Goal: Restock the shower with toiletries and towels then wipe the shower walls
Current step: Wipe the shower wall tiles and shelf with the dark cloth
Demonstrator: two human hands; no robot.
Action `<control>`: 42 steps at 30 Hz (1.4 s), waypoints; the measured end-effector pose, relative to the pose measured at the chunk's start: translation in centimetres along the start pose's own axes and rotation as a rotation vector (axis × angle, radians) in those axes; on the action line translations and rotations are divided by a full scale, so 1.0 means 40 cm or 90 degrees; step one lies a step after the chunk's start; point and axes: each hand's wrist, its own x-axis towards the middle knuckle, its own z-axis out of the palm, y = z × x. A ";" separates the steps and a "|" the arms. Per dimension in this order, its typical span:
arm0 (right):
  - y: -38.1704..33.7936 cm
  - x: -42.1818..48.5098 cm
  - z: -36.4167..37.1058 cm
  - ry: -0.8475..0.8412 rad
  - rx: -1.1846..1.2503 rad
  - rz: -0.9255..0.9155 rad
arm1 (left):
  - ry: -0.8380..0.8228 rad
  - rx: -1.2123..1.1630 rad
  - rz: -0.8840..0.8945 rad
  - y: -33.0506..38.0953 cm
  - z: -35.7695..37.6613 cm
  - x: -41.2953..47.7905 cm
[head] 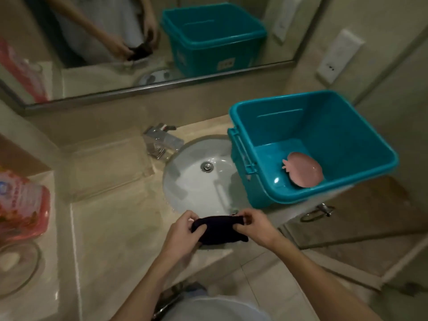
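A small dark cloth [218, 230] is bunched between both hands over the front rim of the white sink [196, 179]. My left hand [183, 230] grips its left end with curled fingers. My right hand [253, 224] pinches its right end. To the right, a teal plastic bin [347, 126] stands on the counter and overhangs the sink edge. A pink soap dish [303, 169] lies on the bin's floor.
A chrome tap [162, 140] stands behind the sink. A clear tray [104, 165] lies on the beige counter to the left. A pink packet [20, 205] and a glass bowl [16, 265] sit at far left. A mirror [139, 42] spans the back wall.
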 end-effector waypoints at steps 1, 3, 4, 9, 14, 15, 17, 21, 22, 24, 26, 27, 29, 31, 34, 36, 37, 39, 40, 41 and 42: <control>0.024 -0.025 -0.025 0.016 0.007 0.005 | -0.019 0.017 0.019 0.020 0.023 -0.002; 0.078 -0.090 -0.075 0.059 0.029 0.021 | -0.065 0.050 0.049 0.065 0.078 -0.011; 0.105 -0.128 -0.100 0.081 0.040 0.024 | -0.092 0.059 0.063 0.086 0.109 -0.018; 0.254 -0.368 -0.241 0.174 0.145 0.032 | -0.230 0.095 0.164 0.231 0.294 -0.105; 0.398 -0.627 -0.355 0.269 0.220 0.023 | -0.337 0.152 0.296 0.387 0.486 -0.229; 0.422 -0.676 -0.374 0.289 0.232 0.024 | -0.347 0.153 0.318 0.416 0.523 -0.253; 0.466 -0.772 -0.409 0.335 0.262 0.022 | -0.364 0.153 0.354 0.474 0.596 -0.303; 0.524 -0.951 -0.483 0.436 0.309 0.004 | -0.450 0.134 0.411 0.594 0.719 -0.395; 0.533 -0.990 -0.502 0.464 0.318 -0.002 | -0.472 0.128 0.426 0.626 0.745 -0.414; 0.545 -1.059 -0.542 0.518 0.328 -0.009 | -0.515 0.110 0.460 0.689 0.791 -0.446; 0.555 -1.110 -0.579 0.573 0.330 -0.010 | -0.558 0.086 0.474 0.746 0.837 -0.471; 0.560 -1.131 -0.599 0.599 0.332 -0.010 | -0.578 0.075 0.479 0.775 0.859 -0.481; 0.568 -1.167 -0.642 0.637 0.330 -0.011 | -0.617 0.049 0.487 0.831 0.905 -0.490; 0.579 -1.190 -0.697 0.668 0.333 -0.011 | -0.641 0.025 0.503 0.890 0.953 -0.492; 0.587 -1.212 -0.808 0.684 0.345 -0.016 | -0.633 -0.003 0.532 0.990 1.036 -0.484; 0.590 -1.220 -0.893 0.688 0.344 -0.016 | -0.621 -0.030 0.553 1.064 1.097 -0.475; 0.594 -1.222 -0.938 0.694 0.343 -0.018 | -0.615 -0.045 0.560 1.102 1.128 -0.469; 0.606 -1.222 -1.030 0.719 0.333 -0.015 | -0.602 -0.081 0.571 1.180 1.191 -0.455; 0.612 -1.221 -1.075 0.736 0.326 -0.011 | -0.601 -0.102 0.574 1.217 1.222 -0.446; 0.621 -1.219 -1.123 0.752 0.322 -0.009 | -0.605 -0.124 0.574 1.252 1.252 -0.438; 0.625 -1.216 -1.168 0.767 0.323 -0.009 | -0.610 -0.143 0.570 1.284 1.282 -0.430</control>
